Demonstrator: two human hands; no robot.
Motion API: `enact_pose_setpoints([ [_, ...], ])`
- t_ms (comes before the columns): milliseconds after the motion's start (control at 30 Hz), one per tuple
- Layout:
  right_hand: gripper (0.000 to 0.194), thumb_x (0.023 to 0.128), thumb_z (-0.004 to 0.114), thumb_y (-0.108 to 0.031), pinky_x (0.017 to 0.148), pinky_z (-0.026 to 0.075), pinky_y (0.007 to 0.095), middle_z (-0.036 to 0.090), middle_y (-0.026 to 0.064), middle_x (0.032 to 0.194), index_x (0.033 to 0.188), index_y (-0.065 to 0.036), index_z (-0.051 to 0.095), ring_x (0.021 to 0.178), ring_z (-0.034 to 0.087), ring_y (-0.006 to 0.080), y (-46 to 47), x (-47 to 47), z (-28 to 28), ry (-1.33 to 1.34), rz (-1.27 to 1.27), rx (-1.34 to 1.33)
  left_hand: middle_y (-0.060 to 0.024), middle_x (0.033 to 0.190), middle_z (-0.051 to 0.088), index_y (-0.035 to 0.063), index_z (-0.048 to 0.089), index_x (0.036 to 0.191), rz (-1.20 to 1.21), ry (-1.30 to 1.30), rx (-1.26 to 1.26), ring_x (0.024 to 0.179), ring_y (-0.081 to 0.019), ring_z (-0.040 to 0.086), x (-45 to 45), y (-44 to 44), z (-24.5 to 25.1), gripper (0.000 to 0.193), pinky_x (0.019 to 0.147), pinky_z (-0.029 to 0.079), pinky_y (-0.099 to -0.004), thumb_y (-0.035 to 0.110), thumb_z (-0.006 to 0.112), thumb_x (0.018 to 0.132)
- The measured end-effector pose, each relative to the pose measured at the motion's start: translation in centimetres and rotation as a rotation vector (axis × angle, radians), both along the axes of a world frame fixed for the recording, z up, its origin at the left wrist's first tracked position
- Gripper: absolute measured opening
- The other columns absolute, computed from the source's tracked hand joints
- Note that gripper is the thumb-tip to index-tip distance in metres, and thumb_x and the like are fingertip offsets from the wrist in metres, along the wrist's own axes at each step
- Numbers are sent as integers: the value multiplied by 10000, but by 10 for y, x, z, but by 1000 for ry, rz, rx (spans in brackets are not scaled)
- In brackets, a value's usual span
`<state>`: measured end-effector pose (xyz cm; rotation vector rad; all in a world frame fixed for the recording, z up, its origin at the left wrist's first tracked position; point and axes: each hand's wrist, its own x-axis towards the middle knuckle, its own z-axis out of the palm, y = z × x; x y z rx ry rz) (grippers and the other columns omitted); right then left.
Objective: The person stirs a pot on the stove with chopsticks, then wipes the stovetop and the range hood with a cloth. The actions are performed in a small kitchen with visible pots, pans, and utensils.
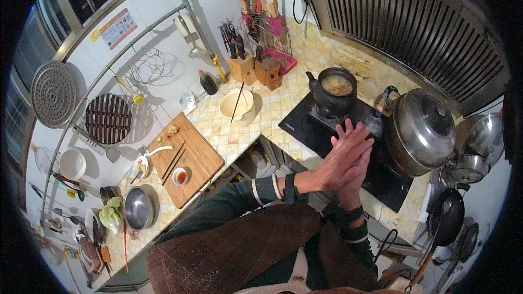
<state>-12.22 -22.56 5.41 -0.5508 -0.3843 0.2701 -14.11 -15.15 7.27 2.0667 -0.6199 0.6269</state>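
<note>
My left hand [336, 168] and my right hand [352, 192] are pressed palm to palm, fingers stretched out, in front of the black cooktop [300, 120]. Neither appears to hold anything, though the palms are hidden. Just beyond the fingertips, a dark clay pot [333, 100] with a spout stands uncovered on the cooktop, pale cloudy liquid inside. To the right of my hands sits a large lidded metal pot [423, 130]. Dark bands circle both wrists.
Left along the tiled counter are a cream bowl [245, 116] with a chopstick across it, a wooden cutting board [204, 163] bearing chopsticks and a small cup [180, 177] of brown liquid, and a steel bowl [138, 208]. Knife blocks [243, 71] stand behind. A range hood [392, 16] overhangs the cooktop.
</note>
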Motion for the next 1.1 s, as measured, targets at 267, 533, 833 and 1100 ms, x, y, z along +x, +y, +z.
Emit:
enact_pose_setpoints([
  [267,526,1045,275,-409,1100,311,363,404,98,1442,1418,-45,342,1304,410,223,7,-27,-21,114,12,-327,-178,1539,262,35,380,1431,221,-51,-137,1458,-320,157,10,22,12,536,1166,75,-481,270,431,952],
  [533,284,957,497,-115,912,440,333,613,93,1133,1180,48,563,1041,576,221,13,-29,-10,-639,-315,-923,-155,1525,288,27,360,1437,229,-166,-377,1418,-296,261,17,53,28,516,1151,192,-387,346,336,1032],
  [833,171,863,621,-75,874,443,265,617,68,1022,1001,26,611,943,560,107,10,-29,-16,-70,39,-516,-171,1504,313,-29,348,1425,-101,-170,-716,1406,-271,282,16,49,35,600,1145,217,-384,424,308,1034],
  [1100,181,822,671,-36,859,444,279,578,56,1057,971,-10,570,940,544,126,11,-28,-6,-211,-169,-473,-202,1519,268,-89,303,1415,-250,-34,-899,1399,-315,298,15,42,29,609,1154,235,-410,374,357,1023],
])
